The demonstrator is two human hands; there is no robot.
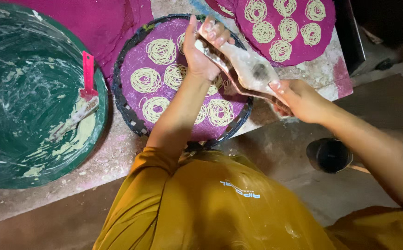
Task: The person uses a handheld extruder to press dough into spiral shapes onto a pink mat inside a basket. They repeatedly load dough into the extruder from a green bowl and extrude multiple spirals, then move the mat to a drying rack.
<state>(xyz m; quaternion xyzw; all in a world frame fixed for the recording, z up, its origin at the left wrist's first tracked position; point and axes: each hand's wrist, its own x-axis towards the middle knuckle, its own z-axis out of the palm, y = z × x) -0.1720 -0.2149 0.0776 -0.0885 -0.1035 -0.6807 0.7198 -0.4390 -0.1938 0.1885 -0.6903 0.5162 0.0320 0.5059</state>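
My left hand (pixel 200 52) grips the far handle of a dough-caked wooden noodle press (pixel 250 70). My right hand (pixel 298 99) grips its near handle. The press hangs tilted over the right side of a round woven tray (pixel 126 109) lined with purple cloth. Several pale coils of pressed noodle (pixel 161 51) lie on that cloth, some hidden under my left forearm.
A second purple-lined tray (pixel 287 28) with several noodle coils sits at the back right. A big green basin (pixel 25 92) on the left holds dough smears and a red-handled scraper (pixel 86 88). A dark round pot (pixel 329 155) stands on the floor at right.
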